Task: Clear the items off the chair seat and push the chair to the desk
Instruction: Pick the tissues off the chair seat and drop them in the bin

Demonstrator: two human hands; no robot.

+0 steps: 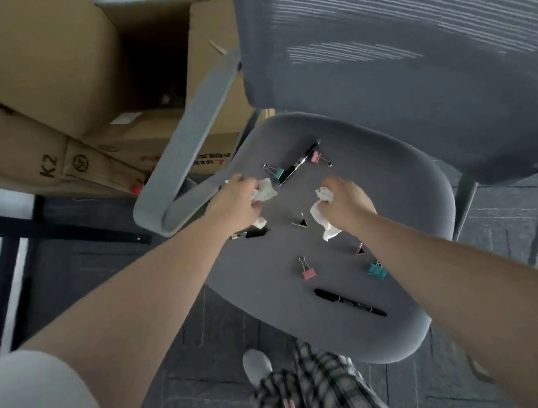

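Note:
A grey office chair seat (400, 212) lies below me, strewn with small items. My left hand (237, 203) is closed around a crumpled white tissue (265, 189) near the seat's left edge. My right hand (346, 204) grips another crumpled tissue (324, 222) at mid-seat. Loose on the seat are several binder clips, among them a pink one (308, 272), a teal one (377, 271) and a black one (302, 223). A black marker (349, 302) rests near the front edge. A black pen (300, 162) lies at the back between two clips. Another pen (252, 234) is partly hidden under my left wrist.
The chair's mesh backrest (393, 42) rises at the upper right, and its grey armrest (189, 152) loops on the left. Open cardboard boxes (57, 69) stand behind the armrest. My checked trousers and a shoe (257, 364) are on the dark tiled floor in front of the seat.

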